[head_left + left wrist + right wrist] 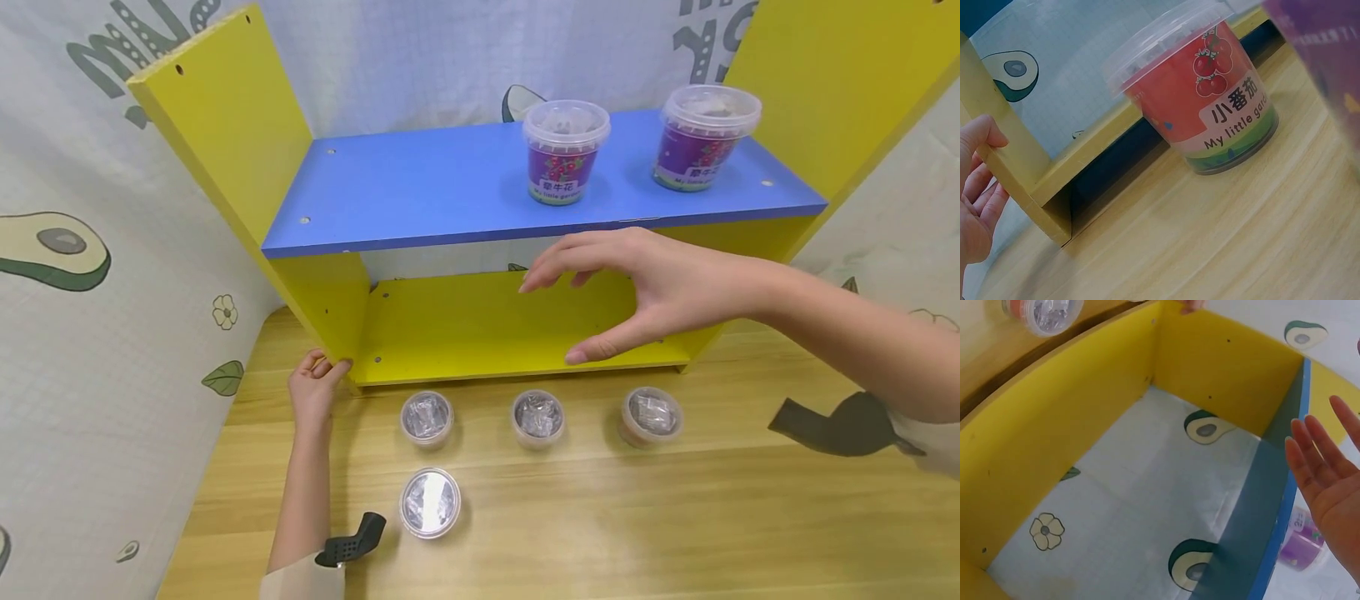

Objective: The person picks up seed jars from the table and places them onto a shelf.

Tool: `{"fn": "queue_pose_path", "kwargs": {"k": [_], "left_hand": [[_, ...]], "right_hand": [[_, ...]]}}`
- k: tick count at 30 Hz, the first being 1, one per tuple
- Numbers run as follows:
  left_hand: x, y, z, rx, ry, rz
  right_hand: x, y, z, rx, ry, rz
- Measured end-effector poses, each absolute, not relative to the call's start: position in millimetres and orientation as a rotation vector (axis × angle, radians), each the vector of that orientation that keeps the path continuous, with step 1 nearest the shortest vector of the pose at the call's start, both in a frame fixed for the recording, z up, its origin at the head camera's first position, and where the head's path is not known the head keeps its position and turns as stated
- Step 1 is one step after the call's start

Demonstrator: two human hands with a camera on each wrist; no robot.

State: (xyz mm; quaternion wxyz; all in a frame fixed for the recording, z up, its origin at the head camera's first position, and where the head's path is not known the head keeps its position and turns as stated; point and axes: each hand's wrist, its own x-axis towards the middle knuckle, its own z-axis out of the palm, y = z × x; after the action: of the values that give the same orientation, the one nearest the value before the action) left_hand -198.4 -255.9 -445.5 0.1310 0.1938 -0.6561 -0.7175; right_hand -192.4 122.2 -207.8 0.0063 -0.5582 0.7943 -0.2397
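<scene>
At the lower left front corner of the shelf unit, my left hand point(313, 392) pinches the edge of the yellow side panel point(1019, 169), thumb on one face and fingers on the other. My right hand point(637, 279) hovers before the blue shelf board point(420, 187), thumb and fingers spread apart with nothing between them. Above it, a purple-labelled lidded cup point(562, 162) stands on that board, with another purple cup point(693, 150) to its right. Seen from the right wrist, the open palm point(1338, 497) is beside the board's blue edge.
Several lidded cups rest on the wooden floor before the unit: a left one point(427, 418), a middle one point(537, 418), a right one point(651, 415) and a nearer one point(431, 502). A red tomato label shows on one cup point(1210, 94). Patterned cloth point(60, 350) hangs behind and beside.
</scene>
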Motion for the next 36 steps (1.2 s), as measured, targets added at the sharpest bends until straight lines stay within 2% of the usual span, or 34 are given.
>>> {"fn": "queue_pose_path", "kwargs": {"k": [11, 36], "left_hand": [[-197.0, -256.5, -446.2, 0.481, -1.892, -2.079], [-197.1, -256.2, -445.7, 0.494, -1.867, -2.1]], "right_hand": [[-189.1, 121.4, -223.9, -1.668, 2.479, -0.764], [-179.0, 104.9, -272.4, -1.56, 2.34, -0.894]]}}
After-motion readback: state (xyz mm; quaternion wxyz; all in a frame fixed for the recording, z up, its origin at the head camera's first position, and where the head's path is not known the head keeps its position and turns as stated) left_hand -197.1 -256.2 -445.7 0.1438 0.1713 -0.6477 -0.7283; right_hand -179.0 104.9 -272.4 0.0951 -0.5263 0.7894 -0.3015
